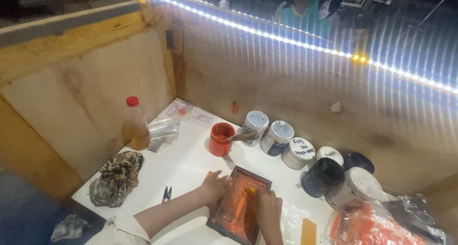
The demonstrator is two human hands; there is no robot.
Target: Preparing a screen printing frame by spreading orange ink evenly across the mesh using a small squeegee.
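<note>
Two hands are on the small dark-framed screen (pixel 240 204) lying flat on the white table (pixel 186 166) at six o'clock in my view. My left hand (pixel 215 188) rests flat with fingers spread on the frame's upper left edge, pressing it down and not closed round anything. My right hand (pixel 268 210) is closed on a yellow-tipped scraper (pixel 249 192) set on the mesh, which is coated in orange ink. At twelve o'clock from the frame stands an open red pot of orange ink (pixel 221 139) with a stirring stick lying across its mouth. From one to three o'clock runs a row of paint jars (pixel 278 137), some with white lids, some dark. At nine o'clock lie small scissors (pixel 166 194); a patterned rag (pixel 117 177) sits further out the same way, and a red-capped bottle (pixel 136 125) stands at ten o'clock against the wooden wall. A clear bag with orange contents (pixel 369 226) lies at four o'clock. Judgement: the work is at the ink pull across the screen. The next move calls for steady, even pressure on the scraper while my left hand keeps the frame from shifting.
</note>
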